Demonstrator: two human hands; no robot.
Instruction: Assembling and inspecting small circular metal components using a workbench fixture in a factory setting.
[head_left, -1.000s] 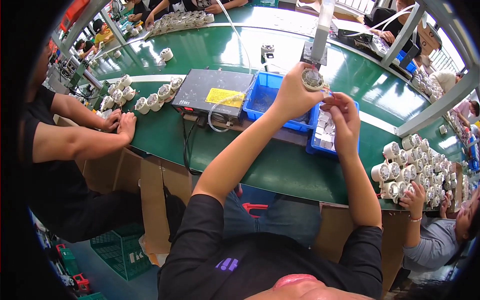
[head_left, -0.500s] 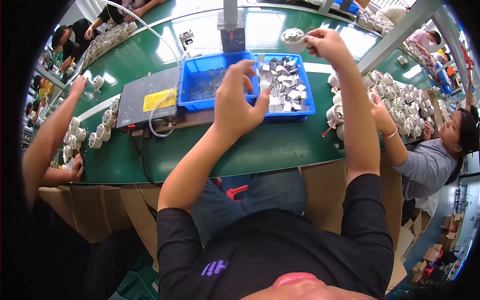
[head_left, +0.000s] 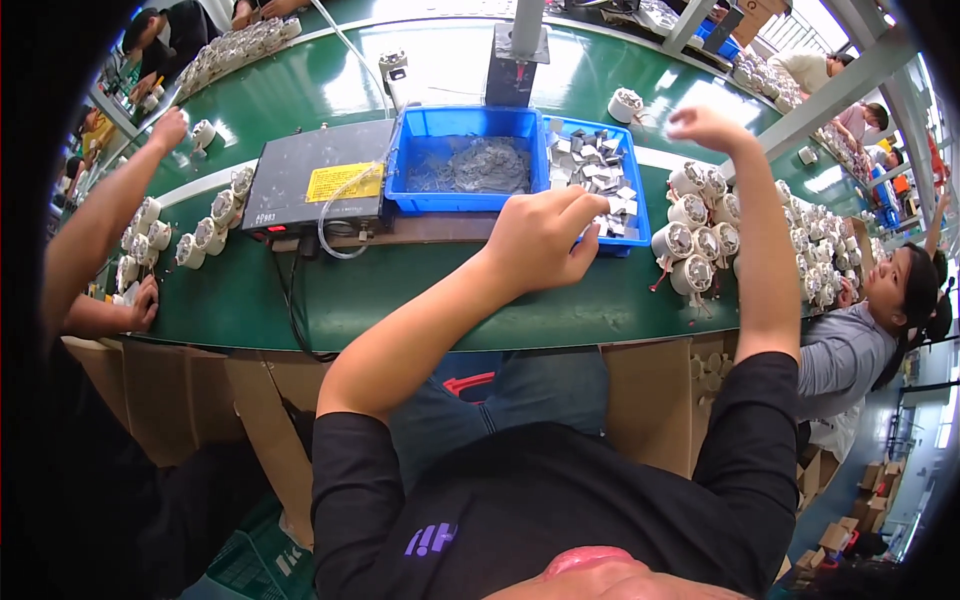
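Observation:
My left hand (head_left: 545,238) hovers at the near edge of the right blue bin (head_left: 632,240), which holds many small grey and white flat plates (head_left: 590,165). Its fingers are bent, the thumb stands apart from them, and nothing shows between. Farther right and forward, my right hand (head_left: 712,128) is raised over the green table, its fingers smeared by motion. Just left of it a white round motor-like part (head_left: 626,105) with a metal top stands alone on the table, apart from the hand.
Left of the plates sits another blue bin (head_left: 470,203) with loose grey scraps. A black box (head_left: 290,185) with a yellow label, hose and cable stands beside it. A metal post (head_left: 515,70) rises behind. Similar white parts (head_left: 692,240) cluster at right; co-workers sit on both sides.
My right hand has let go of the white round part, which now stands on the table, and moved away rightward. My left hand has moved right and down toward the plates.

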